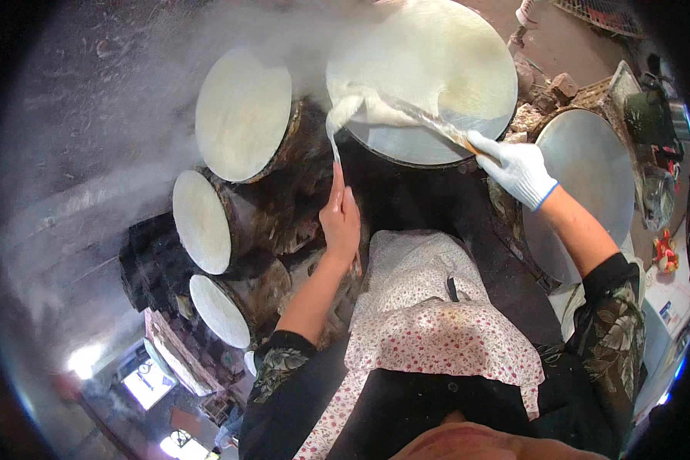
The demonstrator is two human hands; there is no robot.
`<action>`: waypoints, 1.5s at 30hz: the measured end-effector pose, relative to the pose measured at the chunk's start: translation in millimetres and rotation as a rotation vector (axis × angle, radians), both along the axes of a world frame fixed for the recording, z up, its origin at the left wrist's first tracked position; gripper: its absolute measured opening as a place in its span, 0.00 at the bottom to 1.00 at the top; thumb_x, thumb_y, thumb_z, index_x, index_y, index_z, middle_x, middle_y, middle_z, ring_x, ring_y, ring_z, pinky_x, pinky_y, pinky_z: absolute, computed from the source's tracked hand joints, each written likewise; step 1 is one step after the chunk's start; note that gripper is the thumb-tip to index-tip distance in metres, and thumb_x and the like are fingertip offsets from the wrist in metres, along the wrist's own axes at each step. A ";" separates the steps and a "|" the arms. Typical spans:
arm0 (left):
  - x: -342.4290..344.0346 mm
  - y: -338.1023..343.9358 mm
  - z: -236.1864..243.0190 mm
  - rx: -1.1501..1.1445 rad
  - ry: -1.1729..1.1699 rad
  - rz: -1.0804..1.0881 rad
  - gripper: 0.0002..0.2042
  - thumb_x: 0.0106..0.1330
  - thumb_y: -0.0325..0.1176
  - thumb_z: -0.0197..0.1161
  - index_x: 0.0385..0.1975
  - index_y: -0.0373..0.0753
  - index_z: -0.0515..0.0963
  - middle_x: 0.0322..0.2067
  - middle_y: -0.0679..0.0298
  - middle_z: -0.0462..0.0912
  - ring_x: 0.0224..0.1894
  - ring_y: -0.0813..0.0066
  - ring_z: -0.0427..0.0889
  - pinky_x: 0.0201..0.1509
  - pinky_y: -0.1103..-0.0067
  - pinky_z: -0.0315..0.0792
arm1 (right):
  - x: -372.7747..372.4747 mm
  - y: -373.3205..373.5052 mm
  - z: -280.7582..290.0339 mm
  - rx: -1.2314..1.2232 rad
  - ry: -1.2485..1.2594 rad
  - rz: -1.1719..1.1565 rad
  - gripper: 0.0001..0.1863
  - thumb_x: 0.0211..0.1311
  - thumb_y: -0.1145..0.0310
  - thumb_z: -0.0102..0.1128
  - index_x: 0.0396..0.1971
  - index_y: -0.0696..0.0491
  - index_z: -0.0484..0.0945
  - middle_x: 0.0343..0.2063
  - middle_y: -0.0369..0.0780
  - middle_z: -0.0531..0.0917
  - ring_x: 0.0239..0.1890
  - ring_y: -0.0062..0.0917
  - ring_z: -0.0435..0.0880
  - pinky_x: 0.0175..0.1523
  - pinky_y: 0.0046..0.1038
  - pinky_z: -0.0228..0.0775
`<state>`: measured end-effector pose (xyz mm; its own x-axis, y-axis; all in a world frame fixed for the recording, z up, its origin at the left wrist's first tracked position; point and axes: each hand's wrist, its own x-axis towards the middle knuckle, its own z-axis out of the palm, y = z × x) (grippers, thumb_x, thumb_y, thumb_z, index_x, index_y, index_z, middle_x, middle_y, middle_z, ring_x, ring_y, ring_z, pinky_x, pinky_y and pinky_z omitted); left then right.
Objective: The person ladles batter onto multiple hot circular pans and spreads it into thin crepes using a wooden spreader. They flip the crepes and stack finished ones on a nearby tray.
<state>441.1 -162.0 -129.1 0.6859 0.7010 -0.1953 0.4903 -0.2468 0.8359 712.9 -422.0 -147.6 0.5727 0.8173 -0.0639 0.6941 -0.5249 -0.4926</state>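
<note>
Two tools: my left grip (341, 224) is wrapped round a spatula (333, 142), my gloved right grip (520, 173) round a scraper (438, 125). Batter (391, 61) covers most of the large griddle (437, 146), bunched near-left. Step, I judge: working that edge; next calls for a flat, steady stroke.

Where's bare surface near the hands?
The grey round metal griddle right of the white-gloved right hand looks bare, as does the large round griddle's near strip, between pale batter and rim. Crowded: its left, where metal blades meet batter.
</note>
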 end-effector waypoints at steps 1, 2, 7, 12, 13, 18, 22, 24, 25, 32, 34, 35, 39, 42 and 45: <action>-11.1 -0.6 5.1 0.042 0.018 -0.043 0.27 0.81 0.27 0.50 0.79 0.48 0.62 0.22 0.73 0.70 0.22 0.88 0.62 0.26 0.84 0.64 | -8.4 -11.7 4.0 0.025 -0.023 0.008 0.21 0.70 0.55 0.64 0.62 0.32 0.82 0.28 0.42 0.88 0.27 0.37 0.88 0.34 0.36 0.81; -20.9 -2.2 12.1 0.030 0.094 -0.058 0.27 0.81 0.26 0.50 0.79 0.48 0.63 0.22 0.73 0.72 0.23 0.88 0.62 0.26 0.85 0.64 | -16.8 -23.8 9.4 0.017 0.005 -0.030 0.22 0.69 0.56 0.65 0.63 0.33 0.82 0.29 0.42 0.88 0.28 0.36 0.88 0.34 0.35 0.80; -42.2 28.7 73.5 -0.129 -0.228 -0.135 0.27 0.82 0.27 0.49 0.80 0.40 0.58 0.18 0.74 0.69 0.17 0.88 0.64 0.20 0.84 0.64 | -68.6 -46.0 43.6 0.446 0.207 -0.425 0.24 0.71 0.69 0.64 0.66 0.49 0.80 0.54 0.43 0.89 0.50 0.25 0.91 0.57 0.27 0.80; -29.6 92.6 144.7 0.115 -0.729 -0.372 0.32 0.87 0.38 0.39 0.83 0.46 0.33 0.20 0.66 0.67 0.16 0.81 0.62 0.18 0.82 0.64 | -153.5 91.5 46.0 0.557 0.472 -0.642 0.29 0.71 0.73 0.62 0.72 0.54 0.72 0.69 0.45 0.78 0.69 0.28 0.77 0.74 0.29 0.66; -32.4 99.5 156.5 0.056 -0.801 -0.377 0.32 0.87 0.40 0.38 0.83 0.47 0.31 0.21 0.66 0.67 0.16 0.81 0.61 0.18 0.82 0.64 | -168.8 137.7 40.4 0.573 0.692 -0.657 0.34 0.73 0.73 0.58 0.77 0.50 0.64 0.67 0.42 0.79 0.60 0.25 0.84 0.64 0.29 0.76; -67.3 119.5 183.0 -0.212 -0.748 -0.300 0.34 0.87 0.40 0.39 0.82 0.53 0.26 0.22 0.66 0.67 0.16 0.82 0.62 0.18 0.83 0.64 | -192.1 331.4 16.0 0.320 0.582 -0.540 0.40 0.72 0.70 0.46 0.81 0.30 0.50 0.36 0.59 0.85 0.35 0.56 0.85 0.45 0.52 0.77; -96.3 151.0 167.9 -0.288 -0.640 -0.327 0.33 0.87 0.39 0.39 0.83 0.53 0.31 0.22 0.67 0.67 0.16 0.82 0.62 0.19 0.83 0.65 | -197.8 327.6 14.6 0.341 0.529 -0.843 0.33 0.74 0.60 0.48 0.78 0.32 0.58 0.49 0.61 0.84 0.52 0.59 0.84 0.58 0.50 0.75; -108.6 169.5 156.5 -0.323 -0.618 -0.336 0.32 0.87 0.38 0.40 0.83 0.52 0.33 0.22 0.67 0.67 0.17 0.82 0.63 0.19 0.82 0.65 | -214.1 294.1 13.4 0.268 0.556 -1.046 0.31 0.76 0.64 0.46 0.78 0.41 0.61 0.65 0.58 0.76 0.67 0.52 0.76 0.71 0.40 0.67; -114.4 177.6 150.7 -0.346 -0.608 -0.326 0.32 0.87 0.37 0.40 0.83 0.52 0.35 0.22 0.67 0.67 0.17 0.82 0.63 0.19 0.82 0.66 | -223.1 279.8 10.4 0.335 0.508 -1.117 0.31 0.76 0.68 0.45 0.78 0.45 0.60 0.69 0.56 0.73 0.71 0.48 0.73 0.75 0.35 0.64; -146.9 196.8 127.4 -0.489 -0.563 -0.305 0.31 0.85 0.31 0.43 0.83 0.52 0.44 0.22 0.66 0.68 0.18 0.82 0.66 0.21 0.83 0.68 | -233.3 300.5 -0.2 0.424 0.418 -0.963 0.34 0.73 0.68 0.48 0.78 0.35 0.61 0.37 0.54 0.82 0.35 0.49 0.80 0.44 0.47 0.74; -150.7 195.6 122.0 -0.479 -0.529 -0.315 0.31 0.85 0.30 0.44 0.83 0.51 0.44 0.22 0.66 0.69 0.18 0.83 0.66 0.21 0.84 0.67 | -225.9 306.3 -0.2 0.162 0.385 -0.869 0.34 0.72 0.64 0.48 0.78 0.35 0.60 0.42 0.62 0.85 0.45 0.62 0.84 0.54 0.56 0.75; -151.2 195.3 119.8 -0.494 -0.507 -0.312 0.31 0.85 0.30 0.44 0.83 0.51 0.45 0.22 0.66 0.69 0.18 0.83 0.66 0.21 0.84 0.67 | -222.5 298.6 -1.5 0.111 0.388 -0.817 0.33 0.73 0.63 0.47 0.78 0.35 0.60 0.41 0.62 0.85 0.47 0.62 0.84 0.55 0.55 0.75; -147.5 192.9 113.9 -0.545 -0.509 -0.340 0.30 0.85 0.31 0.44 0.83 0.46 0.45 0.23 0.66 0.70 0.18 0.84 0.66 0.21 0.84 0.66 | -226.1 239.1 -4.5 0.303 0.098 -1.127 0.32 0.72 0.72 0.48 0.76 0.43 0.65 0.48 0.56 0.86 0.48 0.48 0.88 0.55 0.44 0.79; -139.5 188.4 116.7 -0.515 -0.454 -0.325 0.31 0.85 0.33 0.46 0.83 0.44 0.45 0.23 0.67 0.68 0.17 0.84 0.65 0.19 0.84 0.65 | -223.5 230.9 14.1 0.361 0.457 -1.339 0.32 0.72 0.71 0.51 0.76 0.41 0.65 0.46 0.52 0.88 0.38 0.41 0.90 0.47 0.42 0.82; -129.6 179.6 121.4 -0.452 -0.462 -0.378 0.32 0.84 0.34 0.48 0.83 0.44 0.45 0.23 0.67 0.68 0.16 0.84 0.65 0.16 0.83 0.64 | -228.3 253.7 -0.7 0.472 0.033 -1.017 0.31 0.72 0.68 0.54 0.75 0.41 0.66 0.43 0.57 0.86 0.37 0.53 0.87 0.45 0.46 0.81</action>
